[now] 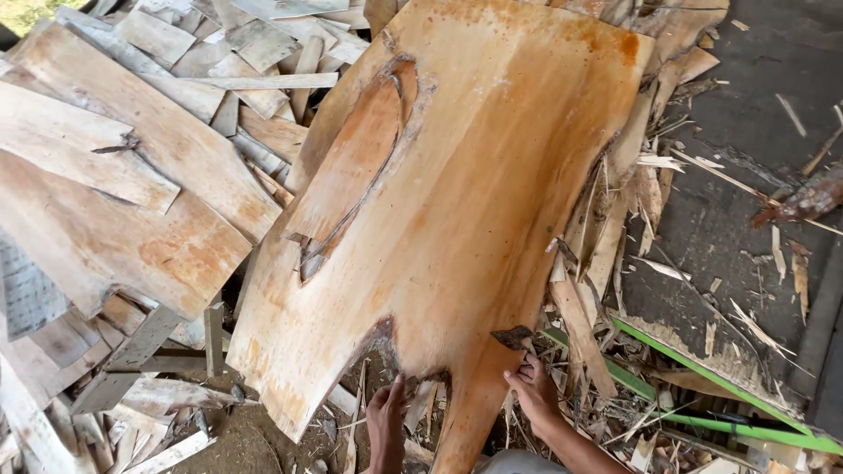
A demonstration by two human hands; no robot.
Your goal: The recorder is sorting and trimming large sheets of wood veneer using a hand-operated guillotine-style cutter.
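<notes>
A large, thin sheet of pale orange wood veneer (pixel 457 202) lies tilted across a heap of veneer scraps, with a long split and a dark knot hole left of its middle. My left hand (pixel 386 420) grips the torn lower edge of the sheet near a dark notch. On the right side of the sheet's narrow lower tongue, my right hand (pixel 531 391) holds the edge just below a small dark flap of bark. Both hands are closed on the sheet's bottom edge.
Stacked veneer sheets and broken strips (pixel 132 175) fill the left side. Splinters and strips (pixel 615 263) lie along the sheet's right edge. A dark floor (pixel 746 175) with scattered chips lies at right, crossed by a green bar (pixel 702 369).
</notes>
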